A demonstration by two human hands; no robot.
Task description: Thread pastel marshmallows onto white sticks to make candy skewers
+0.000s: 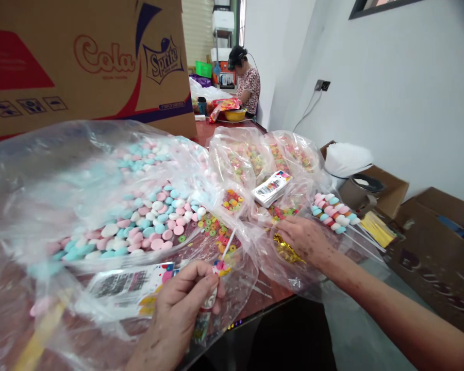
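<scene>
My left hand [178, 309] is closed on a small clear wrapped packet [204, 320] with a colourful printed top; a thin white stick [229, 245] rises from it. My right hand [303, 239] reaches onto the clear plastic at the centre right, fingers bent together beside shiny gold twist ties [286, 250]; whatever the fingertips pinch is hidden. Colourful gummy rings [218, 232] lie between the hands. Pink, white and blue candies [158, 219] fill a large clear bag on the left. Below them lies a stack of printed cards [129, 288].
A second card stack [272, 188] rests on bags of gummy rings. Candy skewers [334, 212] lie at the right edge beside yellow strips [377, 232]. A large carton [88, 98] stands at the back left. Open boxes [441, 263] stand right; a person [249, 85] sits at the far end.
</scene>
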